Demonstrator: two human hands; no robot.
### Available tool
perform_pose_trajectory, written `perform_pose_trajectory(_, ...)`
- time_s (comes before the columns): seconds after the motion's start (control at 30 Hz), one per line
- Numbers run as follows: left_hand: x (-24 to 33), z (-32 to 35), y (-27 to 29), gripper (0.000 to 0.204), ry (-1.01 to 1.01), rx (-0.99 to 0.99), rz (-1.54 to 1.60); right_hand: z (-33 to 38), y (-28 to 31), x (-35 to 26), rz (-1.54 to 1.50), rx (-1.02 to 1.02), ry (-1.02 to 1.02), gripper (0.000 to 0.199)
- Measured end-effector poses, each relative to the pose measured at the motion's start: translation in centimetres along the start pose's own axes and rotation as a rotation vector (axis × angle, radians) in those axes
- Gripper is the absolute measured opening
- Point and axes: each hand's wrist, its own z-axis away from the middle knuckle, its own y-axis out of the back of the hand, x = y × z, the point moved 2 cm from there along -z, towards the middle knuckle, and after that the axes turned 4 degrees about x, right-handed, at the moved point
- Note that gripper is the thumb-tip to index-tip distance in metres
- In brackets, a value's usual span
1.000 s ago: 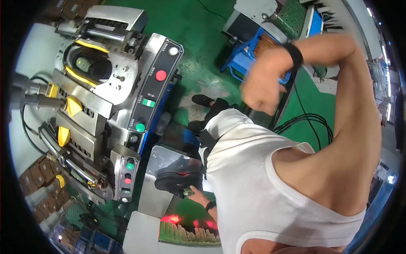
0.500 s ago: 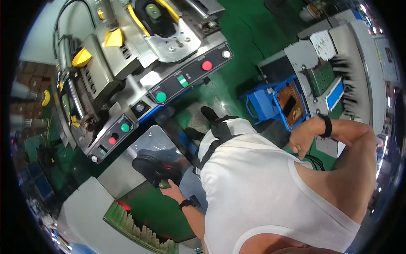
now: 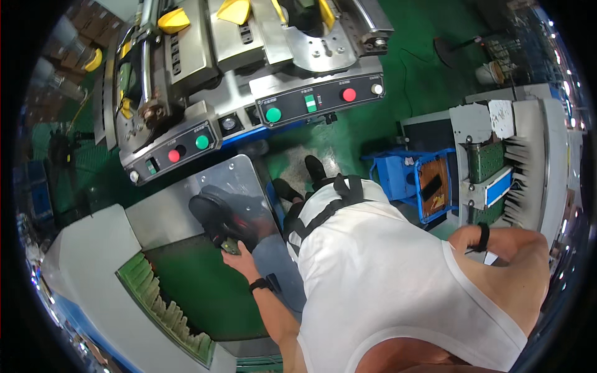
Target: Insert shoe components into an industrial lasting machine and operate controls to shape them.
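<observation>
My left hand (image 3: 242, 262) grips the olive-green top of a shoe last, its fingers closed around it. A black shoe (image 3: 211, 211) is on that last and lies over a shiny metal plate (image 3: 239, 174) beside the green opening of a conveyor (image 3: 199, 289). My right hand (image 3: 463, 237) is bent back at my right side, close to my white top. Its fingers are hidden there, so I cannot see whether it holds anything. A black band circles each wrist.
Ahead stands a metal machine with control panels (image 3: 320, 99) carrying red and green buttons, and yellow guards (image 3: 235, 10). To the right are a blue chair (image 3: 398, 177) with a dark phone-like slab on its seat, and a unit with black bristles (image 3: 516, 177). Pale-green flaps (image 3: 163, 298) edge the conveyor opening.
The view has turned, so the machine sits farther right. My left hand still holds the lasted shoe, shifted slightly left. My right hand's fingers, visible earlier, are now hidden at my side.
</observation>
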Motion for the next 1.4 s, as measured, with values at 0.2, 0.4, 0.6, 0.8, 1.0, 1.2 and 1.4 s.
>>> perform_pose_trajectory(0.2, -0.3, 0.4, -0.8, 0.084, 0.019, -0.004, 0.155, 0.5, 0.4, 11.1, -0.058, 0.166, 0.185, 0.046)
perform_pose_trajectory(0.4, -0.3, 0.3, -1.1, 0.086, 0.041, -0.022, 0.166, -0.4, 6.4, 13.5, 0.124, 0.339, 0.231, 0.044)
perform_pose_trajectory(0.6, -0.2, 0.5, -0.9, 0.086, 0.055, -0.001, 0.242, -1.3, 8.5, 7.7, 0.292, 0.379, 0.026, 0.042)
perform_pose_trajectory(0.8, 0.7, 1.2, -0.9, 0.083, 0.128, 0.025, 0.234, 3.0, 9.3, 1.5, 0.061, 0.556, -0.302, 0.04)
perform_pose_trajectory(1.0, 1.1, 1.5, -1.1, 0.081, 0.137, 0.093, 0.233, 5.2, 10.2, -3.2, -0.039, 0.682, -0.391, 0.037)
perform_pose_trajectory(1.2, 1.4, 1.7, -1.4, 0.079, 0.151, 0.107, 0.239, 6.3, 11.0, -6.4, -0.07, 0.755, -0.381, 0.035)
perform_pose_trajectory(1.4, 1.5, 1.7, -1.1, 0.079, 0.146, 0.084, 0.237, 7.4, 11.3, -9.3, -0.083, 0.844, -0.325, 0.033)
